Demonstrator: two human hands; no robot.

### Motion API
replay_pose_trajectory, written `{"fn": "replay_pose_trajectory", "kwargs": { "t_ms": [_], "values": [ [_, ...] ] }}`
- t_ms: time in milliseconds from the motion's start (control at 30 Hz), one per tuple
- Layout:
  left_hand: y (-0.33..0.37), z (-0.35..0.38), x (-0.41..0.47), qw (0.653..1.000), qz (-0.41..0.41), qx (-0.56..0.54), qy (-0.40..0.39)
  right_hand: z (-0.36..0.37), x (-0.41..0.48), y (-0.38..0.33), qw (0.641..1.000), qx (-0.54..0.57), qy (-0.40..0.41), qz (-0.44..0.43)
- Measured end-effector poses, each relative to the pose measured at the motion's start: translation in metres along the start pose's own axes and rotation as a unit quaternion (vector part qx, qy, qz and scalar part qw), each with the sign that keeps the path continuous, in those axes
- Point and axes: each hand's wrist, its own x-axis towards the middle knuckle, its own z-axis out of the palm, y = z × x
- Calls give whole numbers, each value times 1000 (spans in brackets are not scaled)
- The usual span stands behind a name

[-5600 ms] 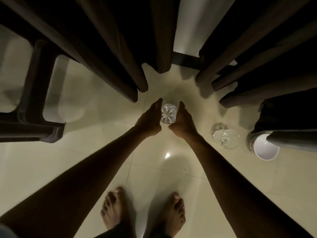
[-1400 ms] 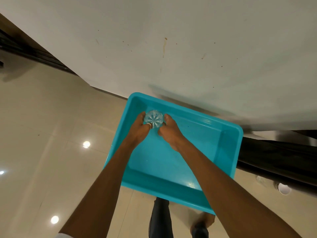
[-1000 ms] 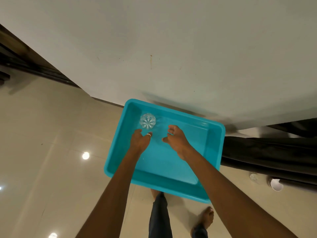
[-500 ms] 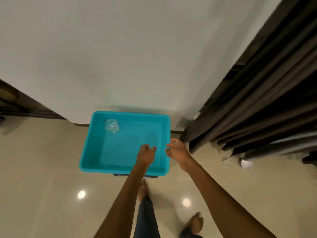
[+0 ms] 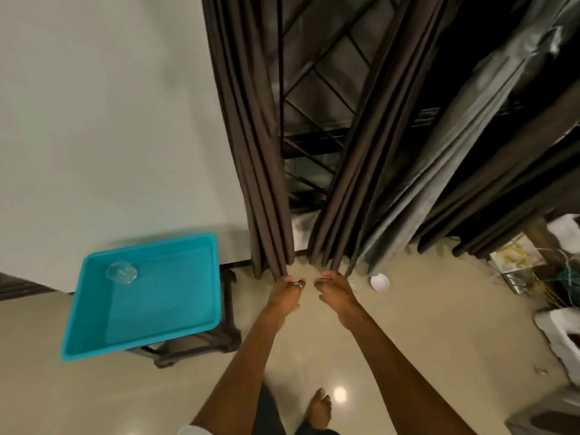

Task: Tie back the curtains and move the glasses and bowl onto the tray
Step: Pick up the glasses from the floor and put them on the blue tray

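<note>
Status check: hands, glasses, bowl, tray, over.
Left hand and right hand empty, relaxed. One glass in tray; bowl on floor beside right hand. Curtains hang untied, close behind bowl.

The rectangular turquoise plastic tray looks smooth and glossy; the dark brown cloth curtains hang matt; the beige tiled floor shines.

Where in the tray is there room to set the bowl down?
The tray holds only one glass, in its far left corner; its middle, right side and near edge are free. The tight spot is the floor at the curtain hems, where the bowl sits just to the right of the right hand.
</note>
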Motion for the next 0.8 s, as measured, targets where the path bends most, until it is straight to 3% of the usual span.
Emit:
{"fn": "replay_pose_trajectory", "kwargs": {
  "t_ms": [600, 800],
  "values": [
    [40, 102, 42, 994, -65, -23, -87, -104, 58, -41, 998, -19, 55, 20],
    [51, 123, 59, 996, -67, -13, -52, -137, 93, -45, 998, -36, 32, 35]
  ]
}}
